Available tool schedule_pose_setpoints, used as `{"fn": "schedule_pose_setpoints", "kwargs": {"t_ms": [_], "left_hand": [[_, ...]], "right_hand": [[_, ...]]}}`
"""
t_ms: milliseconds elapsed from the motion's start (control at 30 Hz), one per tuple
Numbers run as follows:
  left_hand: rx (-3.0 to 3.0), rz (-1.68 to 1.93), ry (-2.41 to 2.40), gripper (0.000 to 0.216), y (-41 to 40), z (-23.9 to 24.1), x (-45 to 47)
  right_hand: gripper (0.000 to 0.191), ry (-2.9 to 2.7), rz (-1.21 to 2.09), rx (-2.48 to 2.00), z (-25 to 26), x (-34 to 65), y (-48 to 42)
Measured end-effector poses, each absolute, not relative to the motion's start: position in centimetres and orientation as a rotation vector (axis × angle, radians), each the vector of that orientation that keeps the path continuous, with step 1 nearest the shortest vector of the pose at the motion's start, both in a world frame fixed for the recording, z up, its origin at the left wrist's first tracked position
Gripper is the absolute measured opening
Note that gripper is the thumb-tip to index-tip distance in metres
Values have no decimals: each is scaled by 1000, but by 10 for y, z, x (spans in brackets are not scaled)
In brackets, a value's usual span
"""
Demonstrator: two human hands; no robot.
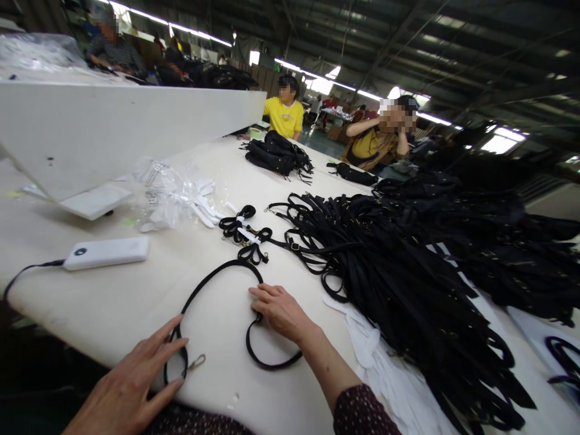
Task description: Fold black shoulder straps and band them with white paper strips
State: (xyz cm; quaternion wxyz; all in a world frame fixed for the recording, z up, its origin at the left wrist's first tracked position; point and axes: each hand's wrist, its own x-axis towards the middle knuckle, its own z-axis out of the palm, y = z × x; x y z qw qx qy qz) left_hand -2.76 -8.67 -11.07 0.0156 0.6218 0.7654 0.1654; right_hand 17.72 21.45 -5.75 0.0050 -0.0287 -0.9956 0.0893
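A thin black strap point(212, 275) lies in a wide loop on the white table in front of me. My left hand point(136, 368) rests at its near left end, fingers spread and touching the strap, with the thumb apart. A metal snap hook point(197, 362) sticks out beside those fingertips. My right hand point(281, 311) lies over the strap's right side, palm down, its fingers stretched out; the thumb is mostly hidden. From under this hand the strap curves on toward my forearm. Just beyond the loop are bundled black straps point(254, 244) with white bands around them.
A large heap of black straps point(385, 260) covers the right side, above white paper strips point(376, 356). Clear plastic bags point(172, 190) and a white power bank point(106, 252) with a cable lie left. Black pouches point(276, 154) sit farther back, near a white partition point(136, 121). Several people work beyond.
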Motion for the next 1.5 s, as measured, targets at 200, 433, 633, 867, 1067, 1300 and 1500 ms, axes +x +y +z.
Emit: {"fn": "schedule_pose_setpoints", "kwargs": {"t_ms": [200, 433, 633, 867, 1067, 1300, 1500], "left_hand": [[1876, 693, 2323, 46, -71, -143, -65], [1915, 781, 2326, 30, -23, -138, -82], [2009, 662, 2326, 26, -19, -132, -73], [2218, 801, 2224, 37, 8, -103, -40], [2578, 559, 1565, 24, 27, -81, 44], [2377, 615, 2010, 18, 15, -87, -16], [2074, 890, 2220, 23, 11, -104, -68]], "right_hand": [[13, -3133, 324, -173, -57, 191, 229], [10, -3126, 390, -514, -54, 247, 217], [11, -3049, 513, -601, -58, 266, 208], [14, -2990, 562, -635, -66, 268, 207], [16, -2947, 508, -677, -74, 266, 204], [17, -2847, 551, -701, -81, 271, 205], [18, -2836, 557, -715, -77, 271, 200]]}}
